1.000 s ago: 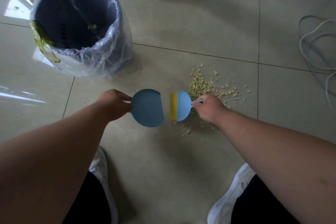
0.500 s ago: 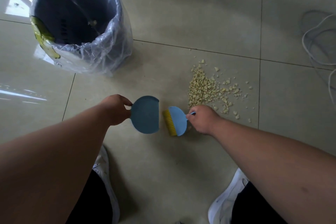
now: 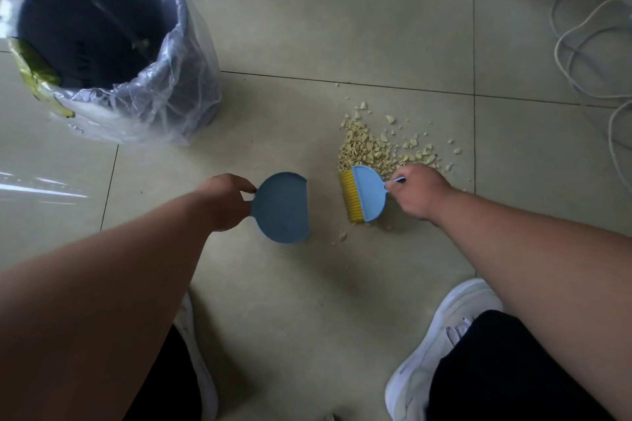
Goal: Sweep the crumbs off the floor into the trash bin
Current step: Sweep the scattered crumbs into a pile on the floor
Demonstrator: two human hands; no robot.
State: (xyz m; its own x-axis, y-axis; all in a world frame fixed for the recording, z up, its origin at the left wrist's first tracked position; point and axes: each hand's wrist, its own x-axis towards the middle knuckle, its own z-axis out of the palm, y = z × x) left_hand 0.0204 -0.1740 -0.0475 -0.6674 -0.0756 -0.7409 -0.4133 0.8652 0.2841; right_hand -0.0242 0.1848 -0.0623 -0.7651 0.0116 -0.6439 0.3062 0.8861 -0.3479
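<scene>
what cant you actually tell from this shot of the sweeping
- Head view: the brush covers the crumbs under it, so how many sit beneath is hidden.
- The right hand wraps the brush handle; the left hand covers the dustpan handle.
- The trash bin bottom is dark; its contents are unclear, and the lettering inside is too blurred to read.
- The white cable runs off the right edge.

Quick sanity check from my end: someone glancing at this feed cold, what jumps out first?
Probably the pale yellow crumbs heaped on the tiled floor right of centre, with the right hand holding a blue brush with yellow bristles at their near edge. Just left, the left hand holds a blue dustpan flat on the floor, and a bag-lined trash bin stands at the upper left.
</scene>
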